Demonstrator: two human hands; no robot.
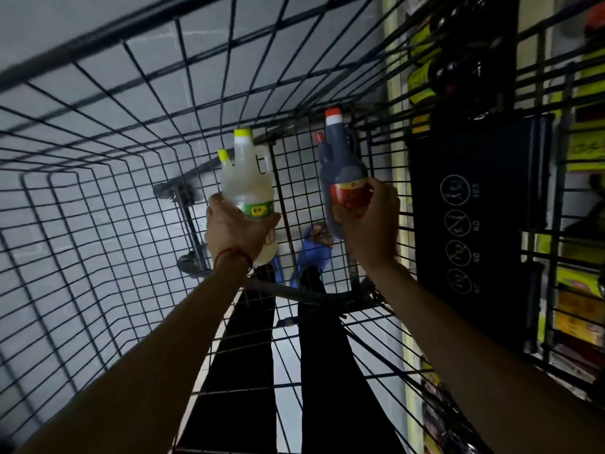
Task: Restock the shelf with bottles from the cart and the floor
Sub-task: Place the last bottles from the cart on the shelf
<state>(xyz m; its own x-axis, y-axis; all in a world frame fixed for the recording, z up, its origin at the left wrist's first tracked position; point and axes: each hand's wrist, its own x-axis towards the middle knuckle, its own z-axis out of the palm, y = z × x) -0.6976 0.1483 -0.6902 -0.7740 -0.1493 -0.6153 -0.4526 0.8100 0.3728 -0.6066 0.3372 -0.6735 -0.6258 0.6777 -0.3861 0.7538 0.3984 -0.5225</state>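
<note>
We hold one bottle in each hand inside the black wire-mesh shopping cart (pixel 98 44). The left hand (pixel 235 231) wraps its fingers round the lower body of the translucent pale plastic bottle with the yellow cap (pixel 248 178). The right hand (pixel 370 224) clamps round the red label of the dark plastic bottle with the red-and-white cap (pixel 340 162). Both bottles appear raised off the mesh floor, caps pointing away from us. (A second, smaller cap shows beside each one; we cannot tell whether either hand carries a second bottle.)

We judge the step in hand to be the lift-out. We advise raising both bottles straight up until they pass the cart rim, with the elbows held in so that neither moulded handle catches the mesh. The stocked shelf (pixel 581 290) stands on the right side, just beyond the cart wall. We set down one bottle at a time there, label outward.
</note>
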